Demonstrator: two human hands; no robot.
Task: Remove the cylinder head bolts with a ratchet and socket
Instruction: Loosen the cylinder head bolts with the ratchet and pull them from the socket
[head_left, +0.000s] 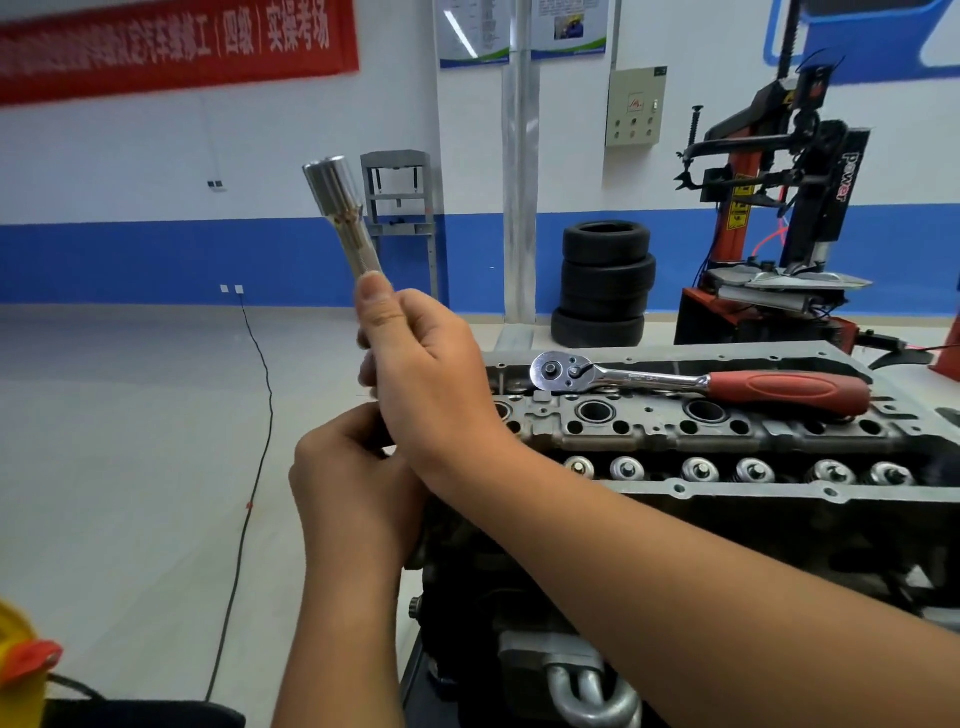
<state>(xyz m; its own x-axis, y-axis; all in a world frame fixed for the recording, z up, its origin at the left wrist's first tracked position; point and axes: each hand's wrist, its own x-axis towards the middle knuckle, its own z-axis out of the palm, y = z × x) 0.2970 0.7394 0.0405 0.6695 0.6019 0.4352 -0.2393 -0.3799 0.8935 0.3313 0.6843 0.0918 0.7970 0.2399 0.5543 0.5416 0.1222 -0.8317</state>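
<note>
A workshop bay with blue-banded walls holds the cylinder head (727, 431) on its stand. The ratchet (696, 382) lies flat across the head, within reach and unattached. The right hand (431, 374) grips a long socket (345, 218) raised clear of the head (probably to free a withdrawn bolt). The left hand (353, 478) curls beneath; whatever it holds is hidden.
</note>
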